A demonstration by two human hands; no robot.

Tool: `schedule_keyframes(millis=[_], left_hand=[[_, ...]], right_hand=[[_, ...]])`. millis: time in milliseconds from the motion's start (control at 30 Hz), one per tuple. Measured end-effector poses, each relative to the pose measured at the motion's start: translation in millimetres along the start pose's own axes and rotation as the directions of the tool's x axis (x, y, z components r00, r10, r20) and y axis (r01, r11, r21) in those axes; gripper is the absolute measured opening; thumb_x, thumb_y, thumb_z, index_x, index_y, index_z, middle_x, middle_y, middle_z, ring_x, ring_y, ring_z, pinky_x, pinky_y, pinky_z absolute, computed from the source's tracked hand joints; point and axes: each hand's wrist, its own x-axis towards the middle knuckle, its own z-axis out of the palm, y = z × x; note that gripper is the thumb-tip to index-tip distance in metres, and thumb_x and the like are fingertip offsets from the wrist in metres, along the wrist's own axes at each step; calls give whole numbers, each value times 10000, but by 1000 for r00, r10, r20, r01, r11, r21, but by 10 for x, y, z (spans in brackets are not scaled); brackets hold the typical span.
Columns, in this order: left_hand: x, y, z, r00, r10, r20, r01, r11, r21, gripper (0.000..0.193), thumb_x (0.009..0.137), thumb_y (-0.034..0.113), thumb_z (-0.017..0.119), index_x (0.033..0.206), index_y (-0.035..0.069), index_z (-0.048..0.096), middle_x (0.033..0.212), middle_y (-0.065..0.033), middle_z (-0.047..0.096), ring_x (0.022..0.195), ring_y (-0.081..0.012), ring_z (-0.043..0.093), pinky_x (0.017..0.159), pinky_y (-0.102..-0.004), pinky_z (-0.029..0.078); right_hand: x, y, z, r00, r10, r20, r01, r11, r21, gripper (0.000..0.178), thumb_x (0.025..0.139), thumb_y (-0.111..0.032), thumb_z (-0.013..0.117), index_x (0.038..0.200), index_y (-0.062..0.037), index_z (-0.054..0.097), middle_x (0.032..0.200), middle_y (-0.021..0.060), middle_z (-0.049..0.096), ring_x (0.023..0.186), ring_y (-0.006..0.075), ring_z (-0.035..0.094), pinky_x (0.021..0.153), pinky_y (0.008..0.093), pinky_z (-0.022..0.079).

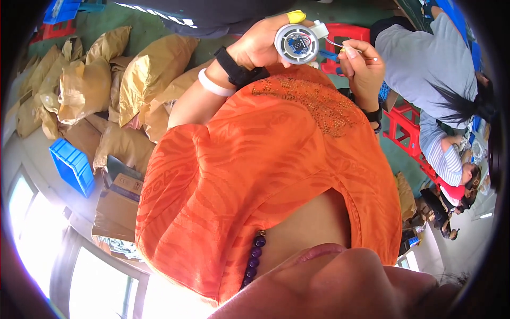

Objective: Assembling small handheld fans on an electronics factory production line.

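Note:
My left hand [260, 45], with a yellow covering on one fingertip, is closed around a round grey-white plastic housing [283, 54]. Its face is turned up, showing a small blue circuit board [298, 44] and thin wires inside the ring. A short white tab [320, 29] juts from the housing's right side. Just to the right, my right hand [358, 69] pinches a thin white stick [366, 56] with a small rounded end, resembling a cotton swab. A thin pale line runs from the pinch toward the tab; whether it is wire or stick I cannot tell.
Stuffed brown paper sacks [154, 72] are piled at left, near a blue plastic crate [73, 167] and a cardboard box [114, 212]. Red stools [404, 127] stand at right. A person in grey [425, 64] sits close by on the right, with other people beyond.

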Motion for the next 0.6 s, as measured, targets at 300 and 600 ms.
schedule_keyframes(millis=[300, 600], left_hand=[[-22, 32, -71, 1000, 18, 18, -18, 999, -27, 444, 971, 392, 361, 1165, 20, 506, 997, -201, 615, 797, -295, 659, 378, -269, 478], [-48, 15, -114, 999, 18, 39, -16, 999, -47, 455, 970, 398, 367, 1181, 16, 495, 1014, -206, 611, 820, -305, 658, 381, -273, 483]], right_hand=[[37, -15, 71, 999, -3, 50, 5, 999, -46, 145, 832, -5, 613, 973, 27, 632, 756, 99, 657, 466, 25, 406, 423, 180, 304], [6, 7, 101, 998, 11, 60, -6, 996, -91, 134, 835, -13, 620, 963, 25, 634, 753, 82, 658, 473, 26, 424, 428, 177, 317]])
